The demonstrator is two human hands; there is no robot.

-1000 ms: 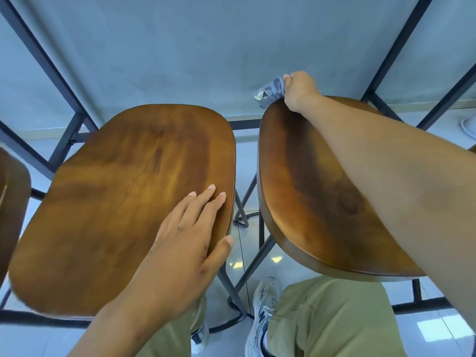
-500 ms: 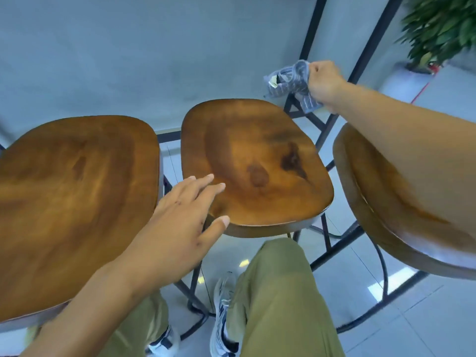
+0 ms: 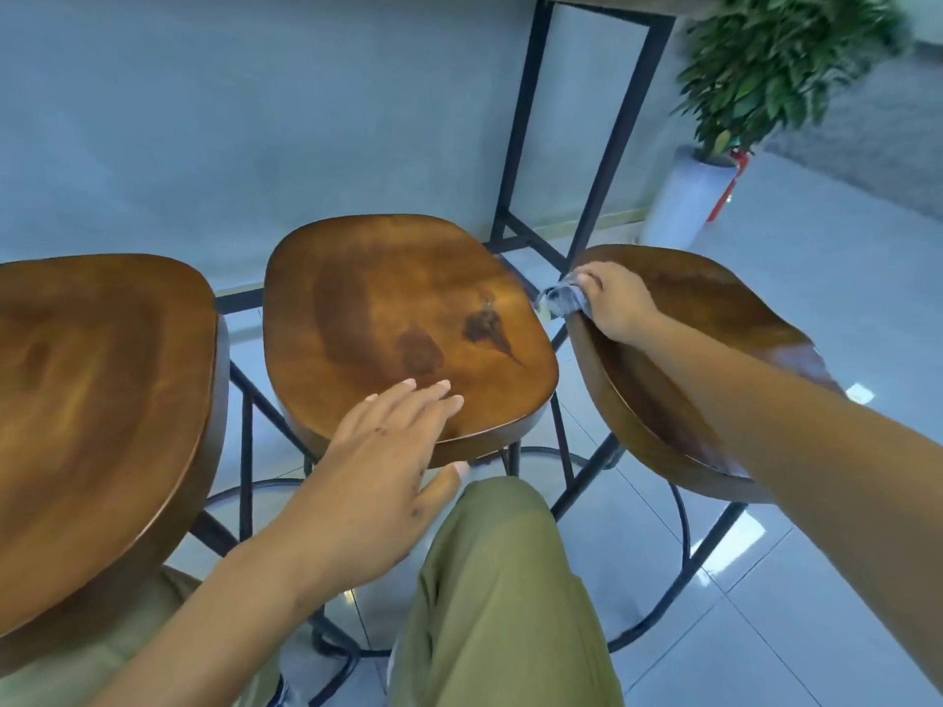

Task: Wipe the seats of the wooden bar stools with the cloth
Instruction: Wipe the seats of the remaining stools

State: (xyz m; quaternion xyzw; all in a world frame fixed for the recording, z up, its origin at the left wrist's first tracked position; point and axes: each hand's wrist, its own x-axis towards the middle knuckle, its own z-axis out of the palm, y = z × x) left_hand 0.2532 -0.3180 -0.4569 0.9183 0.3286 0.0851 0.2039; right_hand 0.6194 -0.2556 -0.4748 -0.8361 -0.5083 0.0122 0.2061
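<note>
- The right hand [image 3: 615, 303] bunches a grey cloth [image 3: 561, 298] in a closed grip on the far left rim of the right stool seat [image 3: 714, 318].
- The left hand [image 3: 380, 451], fingers flat and holding nothing, rests on the near edge of the middle stool seat [image 3: 398, 318], left of the right seat.
- Long overlapping strokes from that rim would likely cover the seat best.
- The seats are glossy, dished, rounded brown wood on black metal frames.
</note>
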